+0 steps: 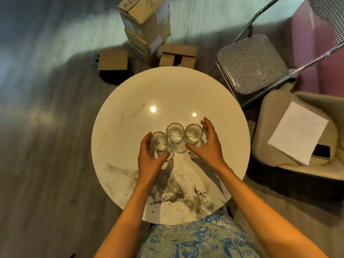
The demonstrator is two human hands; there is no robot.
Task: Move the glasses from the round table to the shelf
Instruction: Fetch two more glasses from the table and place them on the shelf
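Three clear glasses stand upright in a row on the round marble table [130,108]. My left hand [149,161] grips the left glass [160,141], thumb and fingers curled round its sides. The middle glass [175,134] touches its neighbours and no hand holds it. My right hand [210,144] is spread around the right glass [193,134], thumb at its near side and fingers at its far right side; whether they touch the glass is unclear. No shelf is in view.
Several cardboard boxes [147,28] are stacked on the floor beyond the table. A checkered folding chair [251,64] stands at the back right. A cream seat [270,146] at the right holds papers [297,131] and a phone [321,151].
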